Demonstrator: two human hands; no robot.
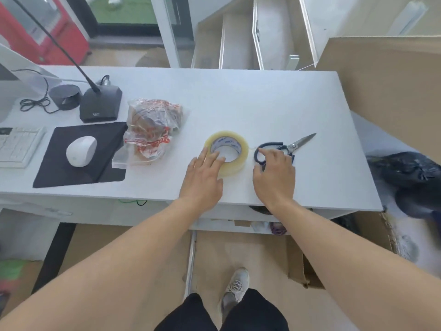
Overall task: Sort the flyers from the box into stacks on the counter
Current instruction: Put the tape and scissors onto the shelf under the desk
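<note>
No flyers show in the head view. A tall open cardboard box [386,91] stands against the right end of the white counter [262,96]. My left hand [202,177] lies over the near rim of a clear tape roll [229,139], fingertips curled into its core. To its right, my right hand [274,177] closes on the black handle loops of the scissors [300,143], whose blades point to the far right. Both things rest flat on the counter.
A crumpled plastic bag [152,130] lies left of the tape. Further left are a white mouse [81,151] on a black pad [102,173], a microphone base [100,106] and a keyboard [16,144]. A black bag [410,170] sits past the counter's right end.
</note>
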